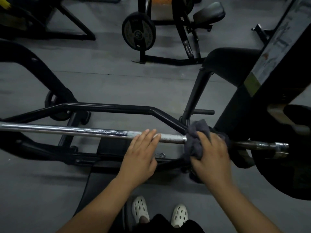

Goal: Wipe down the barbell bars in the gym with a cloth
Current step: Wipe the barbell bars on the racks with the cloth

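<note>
A chrome barbell bar point(67, 130) runs left to right across the middle of the view, its right end carrying a black weight plate point(286, 179). My left hand point(140, 155) lies flat on the bar with straight fingers, just left of its worn pale section. To the right, my right hand point(212, 157) grips a bunched dark grey cloth point(195, 138) wrapped over the bar near the sleeve collar. The bar under the cloth is hidden.
A black rack frame point(109, 108) bends behind the bar, and a black bench pad point(101, 180) sits below it. A plate-loaded machine point(139, 32) stands farther back on the grey floor. A slanted upright point(269, 56) rises at right. My white clogs point(141, 209) are below.
</note>
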Motion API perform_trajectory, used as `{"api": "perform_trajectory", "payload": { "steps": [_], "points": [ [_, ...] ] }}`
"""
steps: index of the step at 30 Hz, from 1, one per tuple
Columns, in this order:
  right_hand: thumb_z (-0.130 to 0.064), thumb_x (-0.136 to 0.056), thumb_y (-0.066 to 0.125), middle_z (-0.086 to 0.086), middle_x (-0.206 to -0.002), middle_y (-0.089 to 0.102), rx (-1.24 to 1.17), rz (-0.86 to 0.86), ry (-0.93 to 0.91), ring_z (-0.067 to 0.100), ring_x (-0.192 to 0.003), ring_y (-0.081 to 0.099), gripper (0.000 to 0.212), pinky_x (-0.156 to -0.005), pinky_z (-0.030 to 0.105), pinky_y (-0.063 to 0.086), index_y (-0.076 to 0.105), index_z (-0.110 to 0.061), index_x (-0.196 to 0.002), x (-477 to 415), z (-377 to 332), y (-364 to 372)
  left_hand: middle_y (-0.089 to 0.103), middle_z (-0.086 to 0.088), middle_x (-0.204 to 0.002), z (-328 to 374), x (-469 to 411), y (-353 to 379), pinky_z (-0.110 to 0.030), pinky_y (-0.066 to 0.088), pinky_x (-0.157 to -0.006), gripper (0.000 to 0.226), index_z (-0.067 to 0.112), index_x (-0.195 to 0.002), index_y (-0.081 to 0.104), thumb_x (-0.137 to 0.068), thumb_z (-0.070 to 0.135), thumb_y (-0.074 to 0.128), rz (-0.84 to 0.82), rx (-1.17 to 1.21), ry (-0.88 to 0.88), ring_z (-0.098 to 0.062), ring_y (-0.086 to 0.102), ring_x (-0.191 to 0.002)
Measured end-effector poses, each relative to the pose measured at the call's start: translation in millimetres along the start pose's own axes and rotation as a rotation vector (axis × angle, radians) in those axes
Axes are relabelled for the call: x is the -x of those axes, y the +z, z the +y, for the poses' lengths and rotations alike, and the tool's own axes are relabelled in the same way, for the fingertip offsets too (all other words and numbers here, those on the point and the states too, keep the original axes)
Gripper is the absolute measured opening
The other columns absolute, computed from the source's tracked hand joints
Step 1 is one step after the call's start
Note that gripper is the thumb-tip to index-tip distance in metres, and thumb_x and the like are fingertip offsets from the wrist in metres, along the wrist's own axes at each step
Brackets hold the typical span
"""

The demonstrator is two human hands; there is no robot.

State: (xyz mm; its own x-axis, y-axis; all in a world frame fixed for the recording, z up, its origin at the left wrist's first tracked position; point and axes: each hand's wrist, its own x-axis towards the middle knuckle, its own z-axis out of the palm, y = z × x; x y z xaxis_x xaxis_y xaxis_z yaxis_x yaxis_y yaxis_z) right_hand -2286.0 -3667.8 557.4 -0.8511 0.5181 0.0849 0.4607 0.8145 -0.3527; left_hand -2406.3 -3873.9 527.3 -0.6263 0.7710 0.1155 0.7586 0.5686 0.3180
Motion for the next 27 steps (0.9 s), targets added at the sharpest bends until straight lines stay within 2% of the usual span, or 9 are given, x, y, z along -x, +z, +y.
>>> {"api": "perform_trajectory", "payload": {
  "steps": [3, 5, 7, 9, 12, 17, 20, 23, 27],
  "points": [
    [-0.024, -0.067, 0.073, 0.006, -0.132, 0.053, 0.007, -0.039, -0.162, 0.028, -0.122, 0.049, 0.072, -0.112, 0.048, 0.036, 0.052, -0.022, -0.135, -4.5, -55.4, 22.7, 0.032, -0.004, -0.161, -11.0, 1.1, -3.2, -0.042, 0.02, -0.123, 0.071, 0.014, -0.151, 0.037, -0.082, 0.023, 0.046, -0.02, 0.005, 0.061, -0.021, 0.024, -0.151],
    [-0.026, -0.07, 0.073, 0.004, -0.136, 0.054, 0.002, -0.088, -0.203, 0.026, -0.125, 0.048, 0.074, -0.113, 0.045, 0.036, 0.048, -0.025, -0.139, -10.4, -54.1, 22.7, 0.034, -0.004, -0.16, -16.8, 1.8, -5.7, -0.043, 0.022, -0.123, 0.07, 0.014, -0.151, 0.037, -0.082, 0.023, 0.046, -0.019, 0.019, 0.078, -0.02, 0.025, -0.15],
    [-0.026, -0.068, 0.077, 0.004, -0.136, 0.053, 0.043, -0.09, -0.094, 0.027, -0.122, 0.05, 0.078, -0.106, 0.041, 0.041, 0.046, -0.027, -0.14, -8.6, -27.0, 12.5, 0.034, -0.003, -0.16, -25.7, 3.8, -8.6, -0.042, 0.018, -0.123, 0.068, 0.014, -0.151, 0.038, -0.084, 0.023, 0.046, -0.018, 0.031, 0.099, -0.02, 0.025, -0.15],
    [-0.019, -0.064, 0.079, 0.007, -0.127, 0.057, 0.068, 0.027, 0.07, 0.034, -0.112, 0.055, 0.074, -0.097, 0.043, 0.046, 0.051, -0.025, -0.133, 2.5, 4.5, -1.0, 0.034, -0.003, -0.16, -34.7, 5.7, -10.9, -0.043, 0.016, -0.123, 0.067, 0.014, -0.151, 0.039, -0.085, 0.024, 0.046, -0.024, 0.005, 0.135, -0.021, 0.026, -0.15],
    [-0.017, -0.064, 0.079, 0.01, -0.122, 0.055, 0.133, 0.105, 0.238, 0.037, -0.109, 0.054, 0.069, -0.098, 0.046, 0.044, 0.054, -0.02, -0.129, 11.0, 4.1, -2.4, 0.032, -0.004, -0.162, -43.0, 8.9, -11.5, -0.044, 0.015, -0.125, 0.068, 0.014, -0.151, 0.038, -0.085, 0.024, 0.051, -0.039, -0.008, 0.163, -0.022, 0.025, -0.15],
    [-0.027, -0.07, 0.07, 0.004, -0.136, 0.051, 0.088, -0.037, -0.006, 0.028, -0.125, 0.047, 0.069, -0.115, 0.048, 0.032, 0.053, -0.025, -0.137, -3.2, -74.0, 28.9, 0.037, -0.003, -0.159, -54.6, 16.8, -17.4, -0.044, 0.014, -0.121, 0.067, 0.015, -0.147, 0.045, -0.081, 0.023, 0.06, -0.015, 0.021, 0.134, -0.023, 0.03, -0.148],
    [-0.039, -0.07, 0.066, 0.002, -0.139, 0.051, 0.1, -0.101, -0.09, 0.025, -0.13, 0.046, 0.074, -0.117, 0.047, 0.03, 0.048, -0.027, -0.14, -9.6, -67.7, 27.3, 0.038, -0.002, -0.158, -67.2, 21.5, -22.3, -0.043, 0.012, -0.123, 0.063, 0.015, -0.146, 0.046, -0.083, 0.022, 0.052, 0.012, 0.045, 0.093, -0.021, 0.028, -0.149],
    [-0.042, -0.062, 0.064, 0.005, -0.128, 0.06, 0.167, -0.017, -0.008, 0.031, -0.114, 0.056, 0.075, -0.105, 0.05, 0.039, 0.051, -0.025, -0.135, -7.6, -33.3, 14.7, 0.037, -0.003, -0.159, -72.0, 23.6, -22.8, -0.043, 0.013, -0.124, 0.062, 0.013, -0.146, 0.046, -0.084, 0.019, 0.047, 0.028, 0.078, 0.116, -0.021, 0.026, -0.15],
    [-0.024, -0.063, 0.077, 0.01, -0.124, 0.053, 0.138, 0.023, 0.07, 0.036, -0.115, 0.05, 0.074, -0.108, 0.052, 0.037, 0.053, -0.019, -0.133, -5.3, -51.5, 24.5, 0.039, -0.005, -0.158, -69.9, 22.6, -17.1, -0.048, 0.02, -0.123, 0.062, 0.01, -0.144, 0.05, -0.082, 0.013, 0.049, 0.08, 0.114, 0.111, -0.024, 0.029, -0.149]
  ]
}}
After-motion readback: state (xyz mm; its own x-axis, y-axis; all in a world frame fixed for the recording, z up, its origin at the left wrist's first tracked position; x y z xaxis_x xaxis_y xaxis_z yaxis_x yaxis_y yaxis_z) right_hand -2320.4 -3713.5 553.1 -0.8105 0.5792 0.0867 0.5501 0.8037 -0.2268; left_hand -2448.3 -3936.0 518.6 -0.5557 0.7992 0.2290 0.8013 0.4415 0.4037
